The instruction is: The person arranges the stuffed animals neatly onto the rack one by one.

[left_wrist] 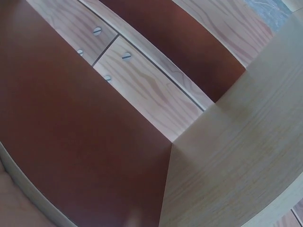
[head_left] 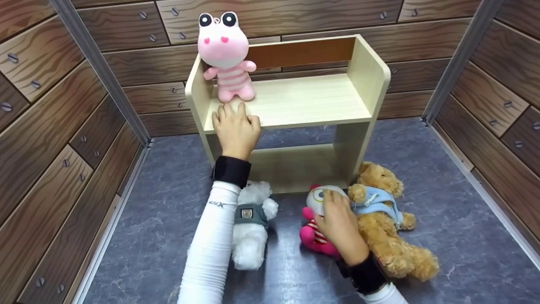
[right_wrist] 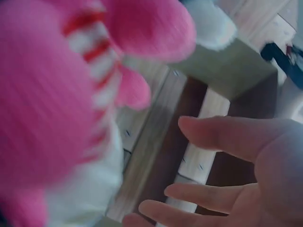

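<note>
A pink-and-white frog plush (head_left: 230, 48) with striped body stands upright at the left end of the top board of a pale wooden shelf (head_left: 312, 99). My left hand (head_left: 237, 131) rests at that board's front edge, bent fingertips just below the frog's feet. In the left wrist view the lower compartment's wall (left_wrist: 222, 161) fills the right side. My right hand (head_left: 341, 223) hovers over a pink plush toy (head_left: 310, 236) with red-and-white stripes and a round-eyed white head. The right wrist view shows this hand (right_wrist: 246, 175) with fingers spread, apart from the pink toy (right_wrist: 42, 94).
A brown teddy bear (head_left: 386, 240) in a blue top lies right of the pink toy. Left of it, partly behind my left sleeve, is a white fluffy plush (head_left: 249, 242) in a grey-green shirt. Wood-patterned walls (head_left: 502, 84) enclose the grey floor (head_left: 472, 236) on several sides.
</note>
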Demonstrator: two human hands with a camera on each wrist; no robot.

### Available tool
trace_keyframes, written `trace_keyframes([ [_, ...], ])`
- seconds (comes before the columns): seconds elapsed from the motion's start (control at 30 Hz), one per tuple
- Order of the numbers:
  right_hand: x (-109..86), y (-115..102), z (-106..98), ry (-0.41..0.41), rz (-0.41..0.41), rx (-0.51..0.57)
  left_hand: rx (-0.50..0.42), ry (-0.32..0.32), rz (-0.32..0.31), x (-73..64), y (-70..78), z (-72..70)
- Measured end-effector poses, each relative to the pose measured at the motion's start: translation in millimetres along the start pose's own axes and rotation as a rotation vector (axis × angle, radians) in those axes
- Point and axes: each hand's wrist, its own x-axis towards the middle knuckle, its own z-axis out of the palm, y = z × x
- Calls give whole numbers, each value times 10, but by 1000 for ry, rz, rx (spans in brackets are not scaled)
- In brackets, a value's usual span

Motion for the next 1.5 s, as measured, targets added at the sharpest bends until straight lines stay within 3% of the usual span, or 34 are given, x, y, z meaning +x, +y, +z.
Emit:
trace_keyframes([
  [0.2, -151, -16, 189, 45, 12, -72, -13, 11, 7, 0, 9, -5],
  [0.57, -224, -18, 263, 52, 189, -69, -29, 5, -10, 7, 14, -19],
  [0.77, -176, 48, 194, -103, 276, -20, -25, -2, -12, 12, 16, -29],
  [1.0, -124, 156, 184, -307, 319, 50, -18, 2, -7, 18, 18, -19],
  [1.13, -79, 176, 167, -384, 306, 78, -12, 4, -4, 21, 28, -25],
  [1.5, -73, 232, 176, -437, 117, 147, -2, 0, -12, -8, 15, -2],
])
